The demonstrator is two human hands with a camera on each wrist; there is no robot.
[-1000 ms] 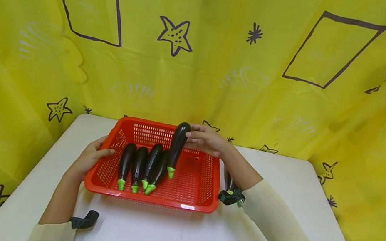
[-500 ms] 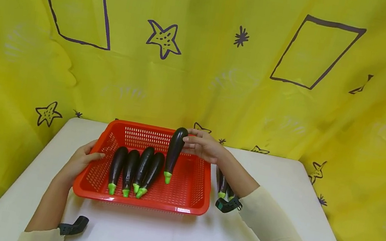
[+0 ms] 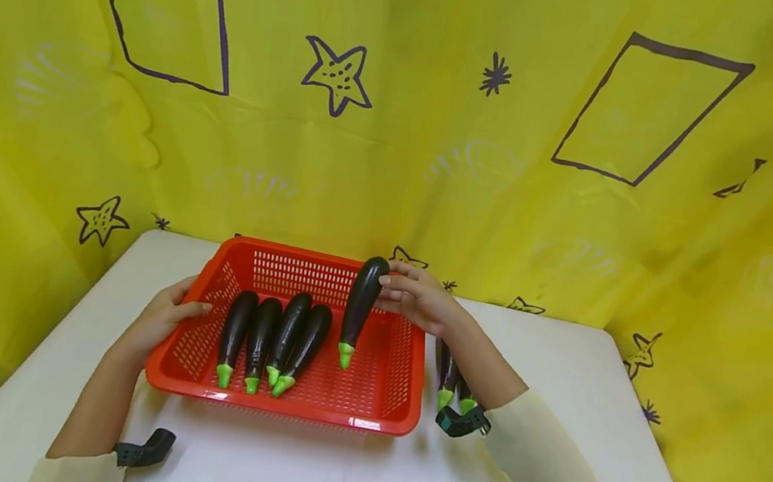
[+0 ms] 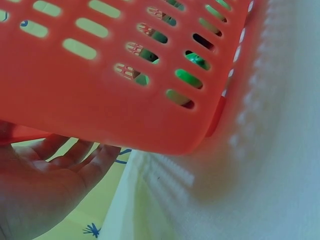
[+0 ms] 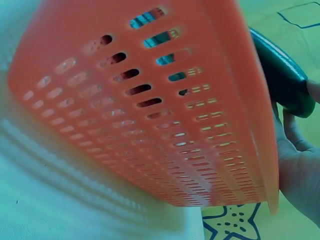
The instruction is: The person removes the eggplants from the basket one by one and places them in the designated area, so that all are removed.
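A red plastic basket (image 3: 299, 406) with slotted walls is on the white table. My left hand (image 3: 161, 319) grips its left rim, thumb over the top; in the left wrist view the fingers curl beneath the rim. My right hand (image 3: 419, 295) holds an eggplant (image 3: 364, 296) by its thick upper end, above the basket's right half, green stem pointing down. Several more eggplants (image 3: 260, 339) lie side by side in the left half of the basket, stems toward me. In the right wrist view the held eggplant (image 5: 285, 77) shows beyond the basket's rim.
Outside the basket, to its right, more eggplants (image 3: 448, 377) lie on the table (image 3: 558, 352), partly hidden under my right forearm. A yellow curtain (image 3: 398, 167) with star and frame drawings hangs behind and at both sides.
The held eggplant has shifted slightly right, away from the others in the basket. My left hand keeps its grip on the rim. The whole view has moved a little.
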